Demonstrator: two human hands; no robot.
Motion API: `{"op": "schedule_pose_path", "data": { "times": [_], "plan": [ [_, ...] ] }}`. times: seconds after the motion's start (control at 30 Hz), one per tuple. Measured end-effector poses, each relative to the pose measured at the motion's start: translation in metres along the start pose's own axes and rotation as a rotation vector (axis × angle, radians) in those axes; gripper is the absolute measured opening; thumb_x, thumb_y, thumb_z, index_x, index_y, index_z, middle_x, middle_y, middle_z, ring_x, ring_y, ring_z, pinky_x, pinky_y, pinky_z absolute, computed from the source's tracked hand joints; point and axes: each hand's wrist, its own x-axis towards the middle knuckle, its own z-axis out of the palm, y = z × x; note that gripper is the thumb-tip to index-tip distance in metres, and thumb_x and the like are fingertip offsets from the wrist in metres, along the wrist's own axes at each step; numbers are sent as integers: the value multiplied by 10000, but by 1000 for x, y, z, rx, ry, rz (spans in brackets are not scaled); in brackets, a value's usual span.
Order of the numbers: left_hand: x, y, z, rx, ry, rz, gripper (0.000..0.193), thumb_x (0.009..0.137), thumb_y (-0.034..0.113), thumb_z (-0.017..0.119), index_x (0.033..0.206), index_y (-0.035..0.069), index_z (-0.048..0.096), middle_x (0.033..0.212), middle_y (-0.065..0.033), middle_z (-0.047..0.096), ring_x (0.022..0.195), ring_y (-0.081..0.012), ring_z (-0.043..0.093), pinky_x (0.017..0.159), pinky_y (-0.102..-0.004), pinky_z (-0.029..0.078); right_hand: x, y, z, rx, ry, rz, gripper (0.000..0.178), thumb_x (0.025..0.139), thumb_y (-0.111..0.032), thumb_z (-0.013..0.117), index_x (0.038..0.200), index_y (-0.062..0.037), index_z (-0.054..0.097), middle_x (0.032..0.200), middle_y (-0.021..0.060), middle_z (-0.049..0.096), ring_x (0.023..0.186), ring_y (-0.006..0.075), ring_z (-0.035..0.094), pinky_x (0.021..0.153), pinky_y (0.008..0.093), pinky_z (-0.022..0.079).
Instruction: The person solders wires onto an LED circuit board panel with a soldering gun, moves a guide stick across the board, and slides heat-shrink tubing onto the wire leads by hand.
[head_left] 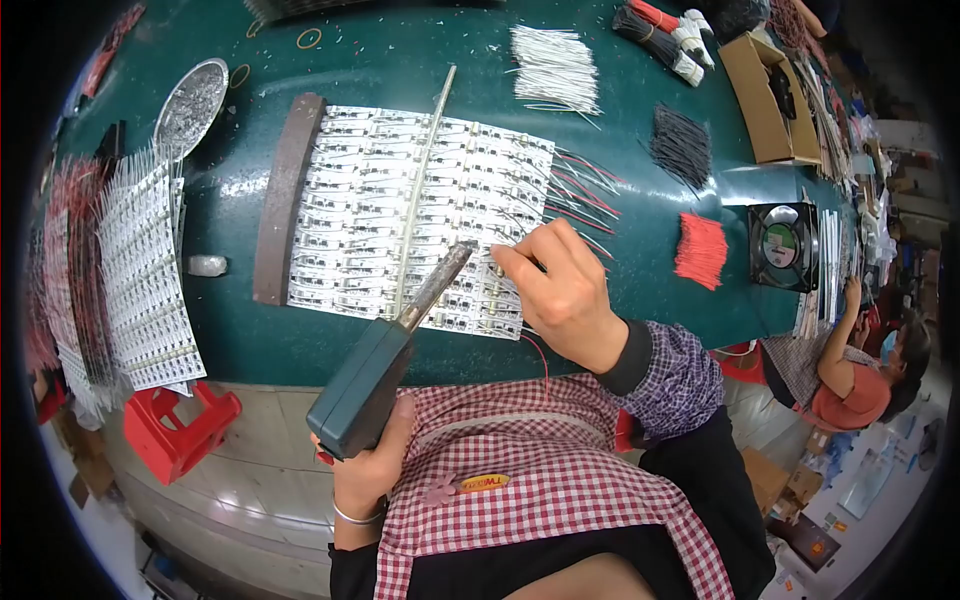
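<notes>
My left hand (375, 455) is wrapped round the handle of a dark green soldering gun (368, 378). The metal tip slants up and right, ending over a sheet of white circuit boards (385, 190) with small dark parts and short wires. Close by that tip, my right hand (562, 290) is pinched low over the sheet's right part; what is between thumb and forefinger is too small to make out. A pale thin rod (425, 165) lies across the sheet. Red and dark wires (585, 190) stick out from its right edge, and a brown bar (290, 200) lies along its left edge.
Cut wires lie in white (555, 68), black (681, 146) and red (702, 250) piles. A fan (783, 247) and cardboard box (768, 98) stand right. Wired board sheets (150, 275) and a metal bowl (192, 105) are left. Another person (860, 385) sits far right.
</notes>
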Motion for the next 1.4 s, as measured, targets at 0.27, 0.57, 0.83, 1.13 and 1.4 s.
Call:
{"op": "schedule_pose_path", "data": {
  "times": [0.27,0.57,0.83,1.13,1.4],
  "plan": [
    [-5,5,2,16,29,46,354,821,-92,669,1167,-47,610,944,-81,663,593,-67,536,511,-201,424,1,-3,-2,-18,65,-50,300,626,77,676,917,4,678,762,62,566,690,225,545,573,335,448],
    [-7,15,5,-28,115,-107,210,777,36,758,961,-42,692,861,-98,715,708,-147,668,624,-271,526,-10,-6,2,43,36,-53,296,628,27,630,921,17,666,798,71,548,739,237,544,615,338,466],
    [-12,11,5,49,92,-64,191,777,39,757,947,-27,699,821,-95,703,661,-161,660,590,-278,514,-11,-10,1,73,11,-22,292,635,57,623,922,14,651,813,78,549,748,244,545,626,338,478],
    [-6,9,10,120,77,105,136,767,48,753,882,-4,703,764,-73,706,594,-162,664,556,-266,498,-10,-10,2,72,3,-10,309,628,84,639,928,15,662,812,83,560,735,242,555,612,334,478],
    [-15,7,6,40,96,-86,164,771,53,759,911,-12,705,802,-88,711,642,-161,675,576,-274,516,-9,-11,1,76,-5,-1,330,629,112,659,942,11,679,805,88,580,709,240,570,590,336,478]
  ]
}}
